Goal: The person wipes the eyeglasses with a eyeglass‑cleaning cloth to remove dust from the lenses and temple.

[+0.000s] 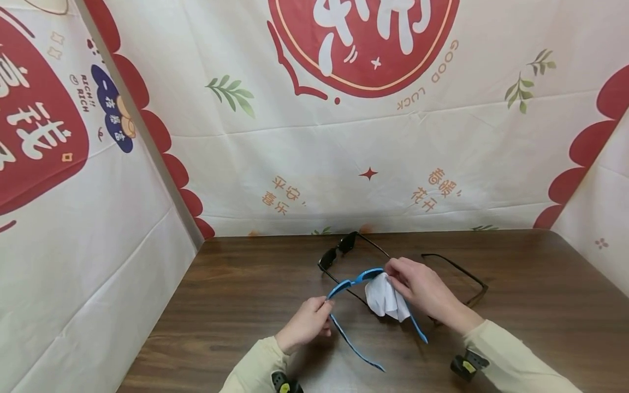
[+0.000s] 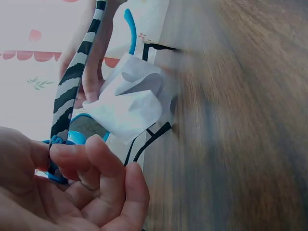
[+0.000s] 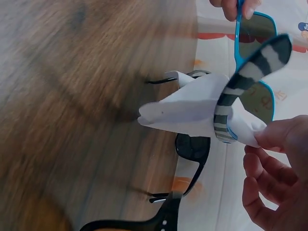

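Blue-framed sunglasses [image 1: 342,286] are held up over the table with both temples unfolded toward the person. My left hand [image 1: 306,323] pinches them at the left hinge corner. With thumb and fingers, my right hand [image 1: 426,288] grips a white cloth [image 1: 386,298] at the other lens and its hinge. The cloth hangs in loose folds and covers part of that lens. In the right wrist view a temple [image 3: 240,79] shows black and white stripes on its inner side, crossing in front of the cloth. Part of the lens [image 2: 86,126] appears behind the left fingers in the left wrist view.
Black sunglasses [image 1: 328,258] lie open on the brown wooden table [image 1: 196,327], just behind and below the blue pair. Another dark-framed pair of glasses [image 1: 462,268] lies to the right, partly hidden by the right forearm. A printed white fabric [image 1: 344,153] stands behind the table.
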Demonstrator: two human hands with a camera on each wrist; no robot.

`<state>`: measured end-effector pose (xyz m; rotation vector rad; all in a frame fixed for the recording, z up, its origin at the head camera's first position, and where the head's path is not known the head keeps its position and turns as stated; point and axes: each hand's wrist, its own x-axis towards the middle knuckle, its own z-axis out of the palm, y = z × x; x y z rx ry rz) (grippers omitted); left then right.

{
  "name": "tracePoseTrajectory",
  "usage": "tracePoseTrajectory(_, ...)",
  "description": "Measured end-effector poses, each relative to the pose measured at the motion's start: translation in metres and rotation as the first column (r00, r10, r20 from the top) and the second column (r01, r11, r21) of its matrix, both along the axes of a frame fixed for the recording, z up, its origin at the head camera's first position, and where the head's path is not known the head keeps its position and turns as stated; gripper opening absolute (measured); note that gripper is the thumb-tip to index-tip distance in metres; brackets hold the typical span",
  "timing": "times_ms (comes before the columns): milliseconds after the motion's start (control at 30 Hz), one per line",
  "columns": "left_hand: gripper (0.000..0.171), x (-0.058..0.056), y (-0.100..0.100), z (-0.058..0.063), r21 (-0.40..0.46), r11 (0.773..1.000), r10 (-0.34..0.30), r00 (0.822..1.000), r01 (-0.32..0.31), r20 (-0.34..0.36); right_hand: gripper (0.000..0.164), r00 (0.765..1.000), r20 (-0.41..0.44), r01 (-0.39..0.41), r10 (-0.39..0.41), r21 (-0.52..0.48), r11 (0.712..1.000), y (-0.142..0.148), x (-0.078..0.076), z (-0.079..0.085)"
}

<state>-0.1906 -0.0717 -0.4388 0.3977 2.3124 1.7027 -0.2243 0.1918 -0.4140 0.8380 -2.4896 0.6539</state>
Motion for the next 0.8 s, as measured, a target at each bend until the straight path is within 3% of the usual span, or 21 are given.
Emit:
tracePoseTrajectory(233, 0.032, -0.004, -0.005, 0.001, 0.071, 0.996, 0.042, 0.996, -0.048, 0.081, 0.021, 0.996, -0.060, -0.063, 0.066, 0.048, 0.997, 0.008, 0.009, -0.002)
tracePoseTrajectory(500, 0.031, -0.011, -0.013, 0.000, 0.089, 0.991, 0.101, 0.994, -0.104, 0.043, 0.016, 0.992, -0.045, -0.115, 0.119, 0.073, 0.991, 0.017, 0.023, 0.002)
tracePoseTrajectory(667, 0.032, -0.013, -0.011, -0.002, 0.136, 0.983, 0.122, 0.992, -0.127, 0.046, 0.022, 0.978, -0.049, -0.203, 0.202, -0.019, 0.979, 0.015, 0.030, 0.005)
tracePoseTrajectory(800, 0.031, -0.012, -0.009, -0.002, 0.167, 0.979, 0.112, 0.992, -0.120, 0.057, 0.030, 0.952, -0.051, -0.306, 0.301, -0.153, 0.940, 0.008, 0.034, 0.007)
